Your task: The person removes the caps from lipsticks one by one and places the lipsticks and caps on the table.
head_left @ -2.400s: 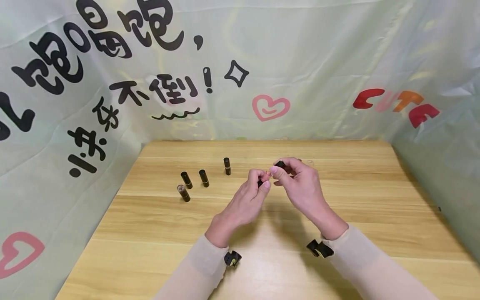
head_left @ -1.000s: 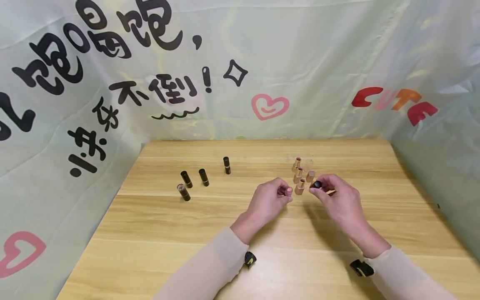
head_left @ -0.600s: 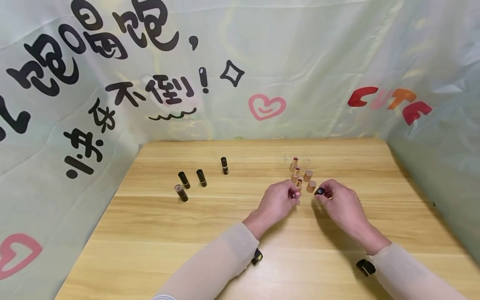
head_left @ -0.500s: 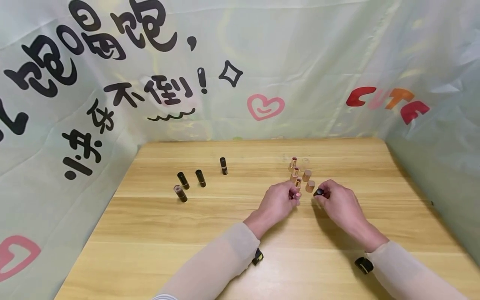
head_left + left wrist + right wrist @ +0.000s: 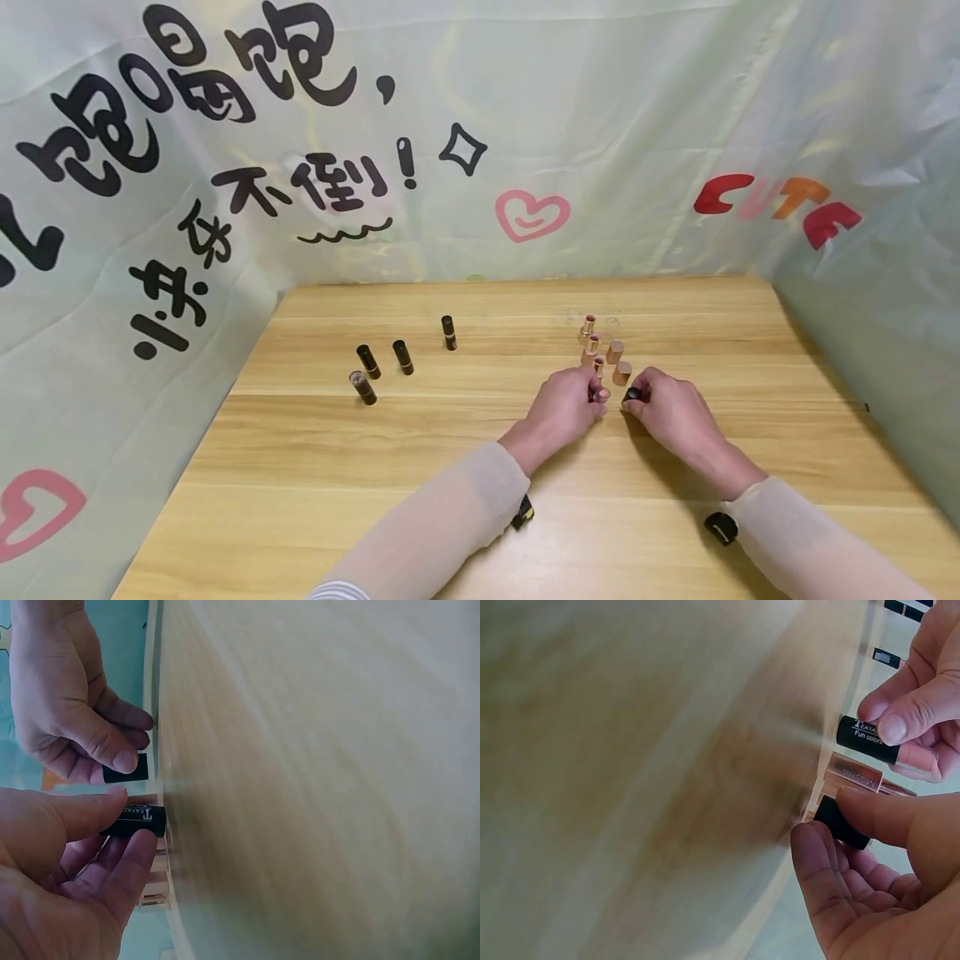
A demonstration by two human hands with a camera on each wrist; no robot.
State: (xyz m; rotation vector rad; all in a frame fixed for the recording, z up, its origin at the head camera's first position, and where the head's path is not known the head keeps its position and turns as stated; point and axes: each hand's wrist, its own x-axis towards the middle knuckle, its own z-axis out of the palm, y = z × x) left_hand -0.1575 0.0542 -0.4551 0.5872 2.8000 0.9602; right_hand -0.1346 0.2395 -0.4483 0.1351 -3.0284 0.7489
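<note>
Above the right-middle of the table, my left hand (image 5: 566, 408) pinches an uncapped lipstick (image 5: 142, 822), black with white lettering. Its pink upper part shows in the right wrist view. A short way to the right, my right hand (image 5: 678, 417) holds a black lipstick cap (image 5: 840, 824) between thumb and fingers, low at the tabletop. Just beyond the hands stand several uncapped rose-gold lipsticks (image 5: 590, 322) in a row, the nearest partly hidden behind my left hand. Two rose-gold caps (image 5: 622, 373) stand to the right of that row.
Several capped black lipsticks (image 5: 402, 357) stand on the left part of the wooden table (image 5: 337, 483). A clear cap (image 5: 612, 327) sits near the rose-gold caps. A printed cloth (image 5: 637, 108) encloses the back and sides.
My hands were close together, then parted with lipstick in the left and cap in the right. Both moved right and down to the table beside the rose-gold row.
</note>
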